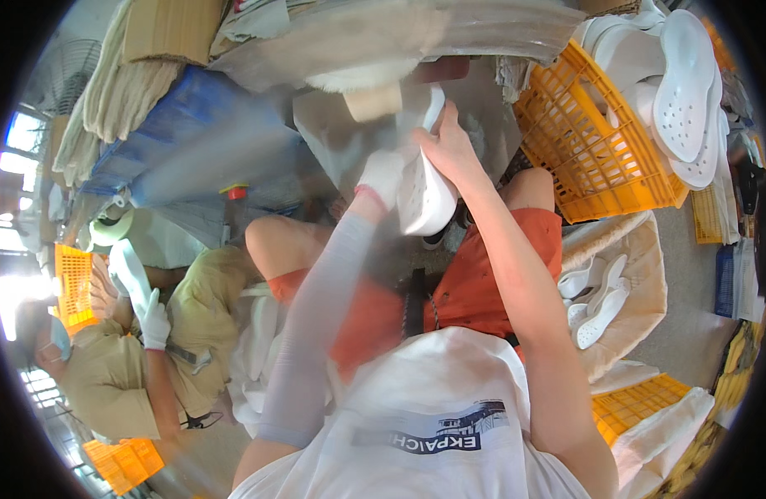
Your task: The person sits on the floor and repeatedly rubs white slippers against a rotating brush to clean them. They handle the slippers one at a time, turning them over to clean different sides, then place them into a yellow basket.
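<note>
A white shoe insole [426, 200] with small holes in it is held upright between my hands, above my knees. My left hand [383, 176], in a white glove with a pale sleeve above it, grips its left edge. My bare right hand [451, 148] closes on its right edge, the thumb lying across it. The insole's far end is close to a beige block [373, 102] beneath a pale, curved cover [383, 37]. Blur hides what the block belongs to.
At the right, a yellow crate [595, 137] is heaped with white insoles [684, 83]. A cloth-lined basket [645, 287] nearer me holds several more. Close on my left, a seated co-worker in tan trousers [195, 303] holds another white insole [130, 270]. Blue sheeting [191, 116] hangs beyond.
</note>
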A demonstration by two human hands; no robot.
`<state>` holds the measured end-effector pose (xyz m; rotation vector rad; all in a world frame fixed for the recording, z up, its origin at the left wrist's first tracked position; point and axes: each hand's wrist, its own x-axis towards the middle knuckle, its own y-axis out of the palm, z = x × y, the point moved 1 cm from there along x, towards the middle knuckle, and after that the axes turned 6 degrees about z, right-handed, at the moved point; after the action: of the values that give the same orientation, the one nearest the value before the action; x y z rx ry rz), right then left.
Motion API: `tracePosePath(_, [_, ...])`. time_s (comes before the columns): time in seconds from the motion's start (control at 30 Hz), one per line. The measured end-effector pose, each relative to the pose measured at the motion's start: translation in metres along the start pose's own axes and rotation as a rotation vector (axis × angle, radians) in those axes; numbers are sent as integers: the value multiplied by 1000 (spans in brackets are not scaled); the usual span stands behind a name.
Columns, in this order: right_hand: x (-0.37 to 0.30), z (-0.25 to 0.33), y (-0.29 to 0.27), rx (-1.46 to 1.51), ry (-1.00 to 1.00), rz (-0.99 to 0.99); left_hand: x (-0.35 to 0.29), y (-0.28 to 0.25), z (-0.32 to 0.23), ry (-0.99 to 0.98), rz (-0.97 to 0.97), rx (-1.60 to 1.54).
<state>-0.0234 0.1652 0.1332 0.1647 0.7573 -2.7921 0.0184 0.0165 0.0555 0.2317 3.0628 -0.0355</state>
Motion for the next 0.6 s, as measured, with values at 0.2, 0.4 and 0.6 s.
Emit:
tracePosePath(0.2, [-73,-29,-38,39,-176,128,4,31,17,-277,-214,-596])
tracePosePath(0.4, [-150,-113,-12,832,247,294,-21,67,48,-138,-157,-1162])
tracePosePath(0.6, [-142,-36,2,200,-15,198,2,17,20,-127,-761,-1227])
